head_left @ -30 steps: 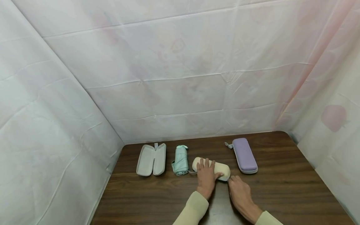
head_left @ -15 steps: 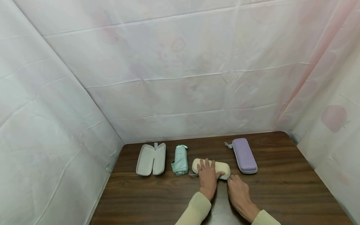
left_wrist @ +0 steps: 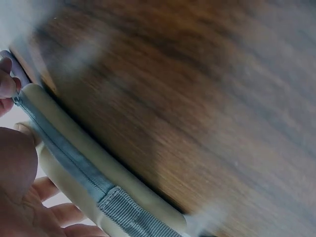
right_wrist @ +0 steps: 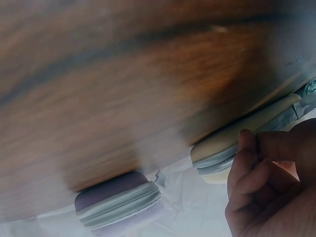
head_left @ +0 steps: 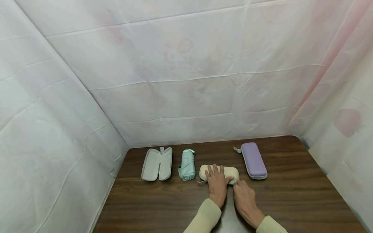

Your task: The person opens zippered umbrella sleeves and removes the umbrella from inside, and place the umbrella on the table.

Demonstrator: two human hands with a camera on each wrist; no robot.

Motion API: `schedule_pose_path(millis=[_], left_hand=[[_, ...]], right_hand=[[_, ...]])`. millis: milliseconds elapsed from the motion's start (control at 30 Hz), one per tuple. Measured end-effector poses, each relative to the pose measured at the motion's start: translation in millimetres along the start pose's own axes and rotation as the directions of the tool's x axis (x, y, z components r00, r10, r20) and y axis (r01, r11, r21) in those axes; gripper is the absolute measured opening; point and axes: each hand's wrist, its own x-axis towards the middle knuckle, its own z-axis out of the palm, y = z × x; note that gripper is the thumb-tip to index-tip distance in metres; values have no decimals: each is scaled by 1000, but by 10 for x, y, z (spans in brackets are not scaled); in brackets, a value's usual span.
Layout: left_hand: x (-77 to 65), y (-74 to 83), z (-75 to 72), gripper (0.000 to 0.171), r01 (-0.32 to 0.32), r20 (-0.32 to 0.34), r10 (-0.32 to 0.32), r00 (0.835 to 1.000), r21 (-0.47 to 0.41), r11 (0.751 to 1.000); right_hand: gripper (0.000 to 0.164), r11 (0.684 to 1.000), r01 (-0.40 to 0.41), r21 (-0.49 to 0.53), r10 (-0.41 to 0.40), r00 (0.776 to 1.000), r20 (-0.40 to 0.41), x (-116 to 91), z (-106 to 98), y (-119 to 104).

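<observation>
A cream zippered hard case [head_left: 231,171] lies on the wooden table in front of me. My left hand [head_left: 217,187] presses on top of it with fingers spread and straight, the thumb along its near side. At the case's right end my right hand [head_left: 244,198] pinches the small zipper pull [left_wrist: 17,100], fingers curled. In the left wrist view the grey zipper [left_wrist: 64,153] runs along the side and looks closed over the stretch that shows. A grey fabric loop [left_wrist: 131,212] sticks out at the other end.
Left of the cream case stands a mint folded umbrella [head_left: 187,165]. Farther left, a pale grey case [head_left: 151,165] lies spread open. A purple zippered case [head_left: 254,161] lies to the right. Printed white cloth [head_left: 186,97] hangs behind the table and at both sides.
The cream case has turned slightly, its right end moving away from me. My left hand has shifted a little right, and my right hand slightly left along the case's near right corner.
</observation>
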Motion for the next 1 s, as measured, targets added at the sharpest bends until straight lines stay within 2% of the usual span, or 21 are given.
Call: schedule_pose_path(millis=[200,333,467,600,700,833,933,1000], left_hand=[[3,10,11,75,19,-30,-19,999,-6,1000],[3,4,16,77,6,-33,-7,999,-18,1000],[10,-55,16,78,-39,-42,38,998,-30,999],[49,-217,-9,77,-131,-18,131,991,-38,991],[110,-388,-33,70,-227,33,231,972,-96,969],[193,-607,-57,60,-334,97,362,927,-221,916],[216,-707,-67,58,-371,118,415,902,-280,886],[207,-731,-80,58,-369,119,418,900,-301,879]], right_hand=[[18,1000,5,-10,-5,1000,-11,20,23,-33],[18,1000,-6,-1,6,1000,-12,33,19,-11],[20,998,-46,41,47,999,-18,52,10,30],[22,993,-82,90,82,997,9,77,5,56],[20,989,-95,113,93,995,26,85,0,76],[17,985,-105,139,103,994,19,75,-9,116],[15,983,-104,150,105,995,1,67,-3,148],[15,983,-104,150,105,994,-2,70,9,163]])
